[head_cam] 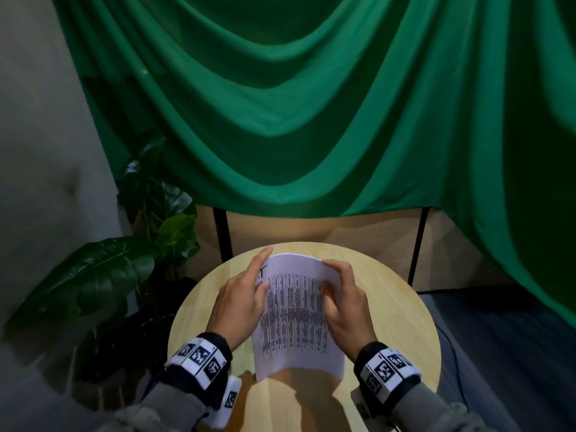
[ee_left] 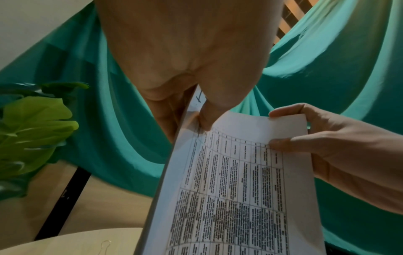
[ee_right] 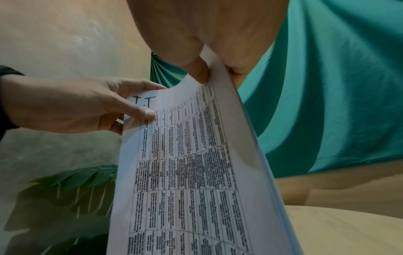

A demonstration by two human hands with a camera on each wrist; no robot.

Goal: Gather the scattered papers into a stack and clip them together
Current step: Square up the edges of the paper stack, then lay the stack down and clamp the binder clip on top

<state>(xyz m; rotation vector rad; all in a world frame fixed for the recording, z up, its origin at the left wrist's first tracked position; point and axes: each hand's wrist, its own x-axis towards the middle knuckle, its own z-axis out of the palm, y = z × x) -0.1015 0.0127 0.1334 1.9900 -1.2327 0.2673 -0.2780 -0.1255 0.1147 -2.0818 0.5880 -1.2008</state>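
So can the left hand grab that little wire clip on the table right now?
Probably not yet. The left hand is busy pinching the papers, held up off the round table together with the right hand. The wire clip lies free below, so it must let go first.

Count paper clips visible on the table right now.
1. A thin wire paper clip lies on the round light wooden table, left of the printed white paper stack, seen only in the left wrist view. Others may be hidden under the stack.
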